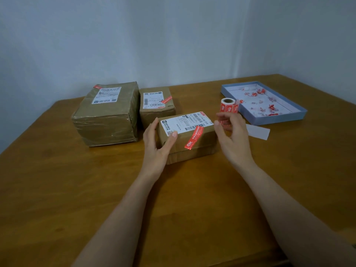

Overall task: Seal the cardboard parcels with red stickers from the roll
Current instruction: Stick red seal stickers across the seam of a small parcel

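Note:
Three cardboard parcels sit on the wooden table (77,189). The nearest small parcel (190,149) carries a white shipping label and a red sticker (194,140) folded over its front edge. My left hand (157,138) grips this parcel's left end, thumb on the label. My right hand (231,132) hovers just right of the parcel with fingers loosely curled, and a red sticker (224,122) shows between them. The sticker roll (228,106) stands upright behind my right hand. A medium parcel (157,106) and a large parcel (107,114) each bear a red sticker.
A shallow blue box lid (283,117) at the back right holds several crumpled red and white scraps. A strip of white backing paper (258,132) lies on the table in front of it. Walls close in behind the table.

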